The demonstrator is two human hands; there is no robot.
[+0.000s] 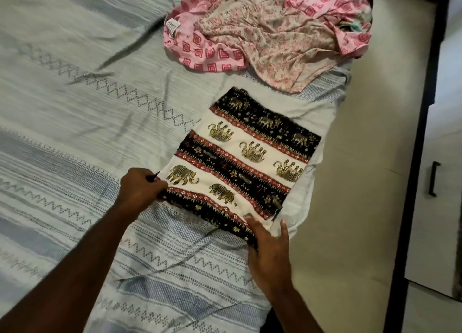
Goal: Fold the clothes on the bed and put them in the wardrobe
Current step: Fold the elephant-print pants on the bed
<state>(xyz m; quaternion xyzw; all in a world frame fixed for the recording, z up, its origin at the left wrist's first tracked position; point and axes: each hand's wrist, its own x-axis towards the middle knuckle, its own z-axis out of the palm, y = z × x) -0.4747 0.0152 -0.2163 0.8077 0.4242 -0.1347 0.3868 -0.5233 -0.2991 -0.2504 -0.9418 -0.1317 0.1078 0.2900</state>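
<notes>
A folded garment with black, cream and red bands and gold elephants [250,157] lies flat near the bed's right edge. My left hand [140,190] grips its near left corner with curled fingers. My right hand [268,247] lies on its near right corner, fingers fairly straight and pressing the cloth down. A loose pile of unfolded clothes sits beyond it: a pink garment with red diamond print [215,52] and a beige floral one [272,37].
The bed is covered by a pale grey-blue patterned sheet [87,107]. On the right runs beige floor [362,182]. Past a dark frame stands white furniture with a black handle [434,179].
</notes>
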